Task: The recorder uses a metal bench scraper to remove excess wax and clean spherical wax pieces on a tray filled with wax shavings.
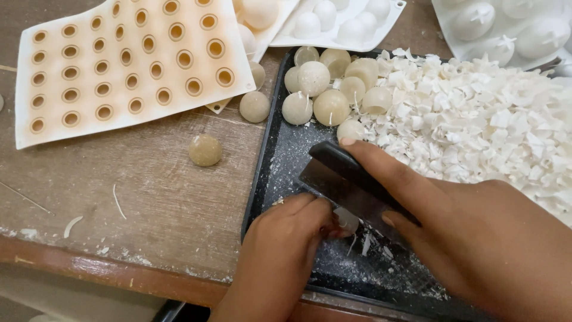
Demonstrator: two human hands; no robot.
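Head view. The left hand (280, 250) is closed around a small pale wax ball (347, 219), pinning it against the floor of a black metal tray (271, 179); only a sliver of the ball shows past the curled fingers, so its full shape cannot be made out. The right hand (476, 238) is clamped on a dark flat scraper blade (339, 179) — index finger laid straight along the thick black back edge, the other fingers gripping from the right. The blade's lower edge meets the ball just beside the left fingertips; the exact contact line is hidden by the hands.

The tray floor is matte and dusted with fine white powder and thin curled slivers. On its right half lies a heap of white, flaky shavings (476, 113), irregular and overlapping. At the far end sits a cluster of beige, matte wax spheres (325, 89), some with short wick stubs.

Left of the tray, the worn wooden table (149, 191) carries one loose sphere (205, 149) and a soft, cream silicone mould sheet (125, 65) with rows of round holes. White moulds (333, 24) at the far edge are cut off by the frame, as is the tray's near right corner.
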